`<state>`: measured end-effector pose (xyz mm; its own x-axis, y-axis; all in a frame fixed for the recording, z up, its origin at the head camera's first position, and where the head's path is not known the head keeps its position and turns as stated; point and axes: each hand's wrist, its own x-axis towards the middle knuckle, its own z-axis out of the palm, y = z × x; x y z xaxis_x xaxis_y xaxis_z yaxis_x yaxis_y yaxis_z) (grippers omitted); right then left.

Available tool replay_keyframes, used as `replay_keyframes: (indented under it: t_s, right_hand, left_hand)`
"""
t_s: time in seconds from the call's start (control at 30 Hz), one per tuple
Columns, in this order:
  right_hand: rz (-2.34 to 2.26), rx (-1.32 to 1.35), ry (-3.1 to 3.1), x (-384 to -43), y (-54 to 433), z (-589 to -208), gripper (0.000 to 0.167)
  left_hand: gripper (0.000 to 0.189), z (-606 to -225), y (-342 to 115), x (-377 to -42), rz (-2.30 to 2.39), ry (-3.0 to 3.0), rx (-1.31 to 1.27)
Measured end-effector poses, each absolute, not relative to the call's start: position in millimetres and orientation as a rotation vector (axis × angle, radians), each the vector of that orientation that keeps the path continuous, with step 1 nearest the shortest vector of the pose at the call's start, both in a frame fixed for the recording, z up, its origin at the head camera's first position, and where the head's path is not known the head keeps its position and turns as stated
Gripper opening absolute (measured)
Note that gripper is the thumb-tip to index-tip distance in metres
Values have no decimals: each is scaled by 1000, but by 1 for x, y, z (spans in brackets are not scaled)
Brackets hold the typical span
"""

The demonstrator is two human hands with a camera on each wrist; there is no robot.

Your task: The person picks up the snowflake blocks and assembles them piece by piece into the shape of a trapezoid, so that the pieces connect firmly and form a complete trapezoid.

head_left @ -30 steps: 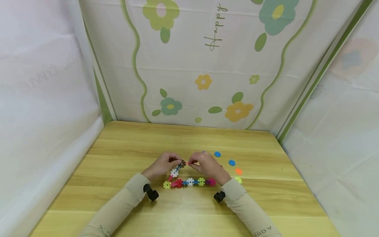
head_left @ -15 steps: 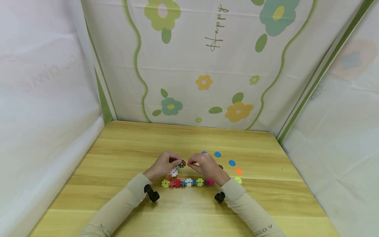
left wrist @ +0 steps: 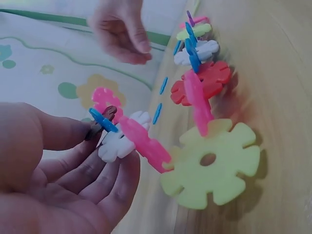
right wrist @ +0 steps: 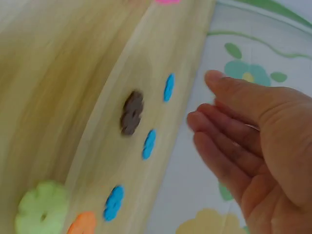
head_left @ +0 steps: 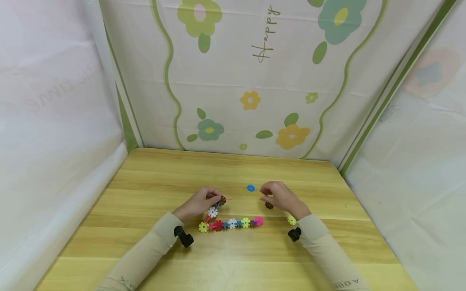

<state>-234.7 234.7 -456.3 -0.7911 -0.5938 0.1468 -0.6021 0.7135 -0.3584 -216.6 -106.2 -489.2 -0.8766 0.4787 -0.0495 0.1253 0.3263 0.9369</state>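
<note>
Sleeves: two beige ones, the left sleeve [head_left: 149, 250] and the right sleeve [head_left: 329, 254], reach in from the near edge; a small black camera sits at each cuff, left camera [head_left: 183, 237] and right camera [head_left: 294, 234].
Chain, near row: slotted plastic discs on the tabletop [head_left: 236, 270], running from a yellow corner disc [head_left: 203, 227] through a red disc [head_left: 217, 225], a white disc [head_left: 232, 223] and a yellow-green disc [head_left: 245, 222] to a pink end disc [head_left: 259, 221]; pink, blue and purple discs join them edge-on.
Chain, side arm: from the yellow corner a pink link leads to a second white disc [head_left: 212, 212], then a blue link to a brown disc [head_left: 221, 200], with a pink tip disc [head_left: 229, 199] slotted into its far side.
Left hand [head_left: 196, 203]: thumb and fingers pinch the brown disc, raised off the tabletop.
Loose yellow-green disc [head_left: 292, 220]: near the right cuff.
Loose brown disc [head_left: 269, 205]: lies just below the right hand.
Right hand [head_left: 283, 198]: fingers loosely bent, thumb apart from them, gripping nothing visible in its wrist view.
Other loose discs: an orange disc [right wrist: 82, 224] beside the yellow-green one, and three blue ones in a spaced row, a lower blue disc [right wrist: 113, 203], a middle blue disc [right wrist: 149, 144] and an upper blue disc [right wrist: 168, 87].
Backdrop: white cloth [head_left: 218, 81] printed with flowers and "Happy", behind the tabletop.
</note>
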Motion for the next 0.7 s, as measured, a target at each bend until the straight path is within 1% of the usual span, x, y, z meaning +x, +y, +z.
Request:
replay_keyframes:
  t_s: [0.13, 0.43, 0.6, 0.7]
  right_hand:
    - [620, 885, -3055, -233, 254, -464, 14]
    - [683, 757, -3143, -233, 264, -480, 10]
    - [856, 635, -3151, -236, 267, -482, 13]
    - [971, 621, -3112, -238, 264, -481, 10]
  left_hand:
    - [22, -487, -106, -216, 1609, 2224, 519]
    - [35, -485, -103, -217, 1623, 2150, 525]
    - [34, -484, -99, -218, 1610, 2162, 521]
    - [34, -485, -98, -218, 1607, 2162, 521]
